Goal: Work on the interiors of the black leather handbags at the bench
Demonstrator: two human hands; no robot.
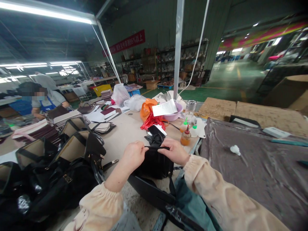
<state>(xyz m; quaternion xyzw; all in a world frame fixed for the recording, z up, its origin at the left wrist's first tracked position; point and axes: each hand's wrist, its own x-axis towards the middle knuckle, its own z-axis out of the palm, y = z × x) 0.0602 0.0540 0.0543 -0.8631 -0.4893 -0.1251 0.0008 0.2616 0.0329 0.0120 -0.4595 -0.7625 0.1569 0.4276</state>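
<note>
A black handbag (pixel 155 165) rests in front of me at the table's near edge, with its lower part and a strap hanging toward my lap. My left hand (pixel 134 155) pinches the upper edge of the bag on one side. On the other side, my right hand (pixel 175 151) grips the same edge between thumb and fingers. The stretch of edge between both hands looks straight. Just behind the bag lies a crumpled black piece (pixel 155 138) with a white slip on it.
Several black handbags (pixel 72 173) crowd the left side. Glue bottles (pixel 185 137), a red plastic bag (pixel 152 122) and a purple basin (pixel 176 112) stand ahead. A brown-covered table (pixel 255 166) is at right. A co-worker (pixel 49 99) sits at far left by stacked pieces.
</note>
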